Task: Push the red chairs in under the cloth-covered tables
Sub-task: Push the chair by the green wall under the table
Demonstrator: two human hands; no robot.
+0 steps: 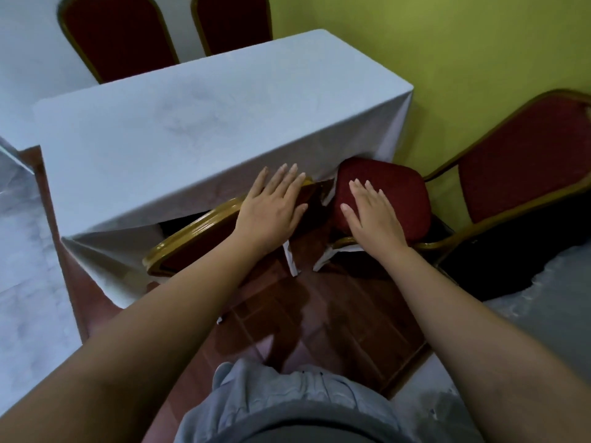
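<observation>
While both arms were stretched toward the cloth-covered table [192, 129] at the centre of the frame, the left hand [271, 209] was laid flat, fingers spread, on the gold-framed back of a red chair [198, 238] tucked partly under the cloth. The right hand [371, 212] was pressed flat on the red seat cushion [399, 193] of a second chair [524, 164] at the right, angled beside the green wall [447, 43]. Nothing was gripped by either hand. Two more red chairs [121, 36] were seen at the upper left. No writing could be read.
</observation>
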